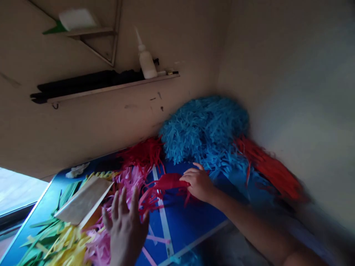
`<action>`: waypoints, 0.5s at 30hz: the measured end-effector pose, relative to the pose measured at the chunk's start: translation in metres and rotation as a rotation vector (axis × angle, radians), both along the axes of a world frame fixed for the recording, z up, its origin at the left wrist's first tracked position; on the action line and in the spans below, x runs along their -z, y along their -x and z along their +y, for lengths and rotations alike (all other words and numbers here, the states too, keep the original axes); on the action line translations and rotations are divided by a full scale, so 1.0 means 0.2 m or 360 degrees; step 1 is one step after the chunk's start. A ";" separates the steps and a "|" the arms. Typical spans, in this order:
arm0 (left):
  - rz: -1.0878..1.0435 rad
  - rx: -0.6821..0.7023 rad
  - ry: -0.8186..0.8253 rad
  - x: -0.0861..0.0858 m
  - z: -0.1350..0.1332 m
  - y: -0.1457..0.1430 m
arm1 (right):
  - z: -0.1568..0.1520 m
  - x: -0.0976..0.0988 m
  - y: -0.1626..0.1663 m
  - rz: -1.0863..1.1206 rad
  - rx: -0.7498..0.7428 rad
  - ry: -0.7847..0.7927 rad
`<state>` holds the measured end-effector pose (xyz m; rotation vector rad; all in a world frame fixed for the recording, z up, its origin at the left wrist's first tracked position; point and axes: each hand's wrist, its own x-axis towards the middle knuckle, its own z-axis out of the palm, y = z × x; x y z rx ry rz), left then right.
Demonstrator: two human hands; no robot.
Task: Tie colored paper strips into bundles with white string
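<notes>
My right hand (198,181) reaches across a blue table (191,225) and pinches a bunch of red paper strips (163,184) at its gathered end. The strips fan out to the left over a white line on the table. My left hand (126,229) hovers open, fingers spread, over pink paper strips (102,240) near the front edge. A big heap of blue shredded paper (203,127) lies in the corner just behind my right hand. More red strips (142,151) lie to the left of it.
Orange-red strips (270,168) lie along the right wall. Yellow strips (66,245) and green strips (41,232) cover the front left, with a flat cardboard piece (83,201) on top. A wall shelf (111,88) carries a white glue bottle (146,61).
</notes>
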<state>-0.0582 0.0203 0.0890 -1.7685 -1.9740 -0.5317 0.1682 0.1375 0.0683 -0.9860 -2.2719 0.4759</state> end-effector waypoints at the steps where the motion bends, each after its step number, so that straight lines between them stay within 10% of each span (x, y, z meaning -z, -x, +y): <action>1: -0.0029 0.0129 0.0007 0.00 -0.01 -0.06 | -0.01 0.02 0.02 -0.0013 -0.0023 0.0013; 10: -0.0233 0.0576 0.0135 0.13 0.22 -0.14 | -0.30 -0.14 0.03 0.0295 -0.0237 0.0319; 15: -0.0200 0.0574 0.0210 0.09 0.23 -0.08 | -0.46 0.08 0.26 0.0733 -0.0193 0.0954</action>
